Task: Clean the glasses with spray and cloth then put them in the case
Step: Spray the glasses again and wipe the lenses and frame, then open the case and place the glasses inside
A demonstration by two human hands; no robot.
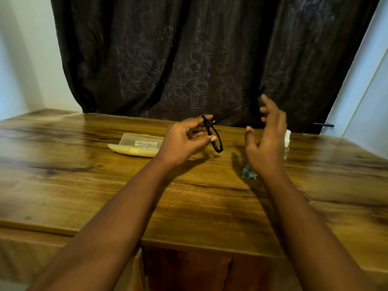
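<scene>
1. Pinching glasses (214, 135) at the frame front, left hand (184, 141) fingers closed, above the table (84, 164) near the case (136, 144).
2. Right hand (266, 139) fingers spread, empty, beside the outstretched arm.
3. Probably light, thin, fragile; best gripped by the rim, off the lenses.

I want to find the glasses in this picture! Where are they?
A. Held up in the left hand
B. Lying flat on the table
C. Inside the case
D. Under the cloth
A. The left hand pinches the black glasses above the table, with one temple arm sticking out toward the open right hand; the case and cloth lie apart on the wood.
</scene>
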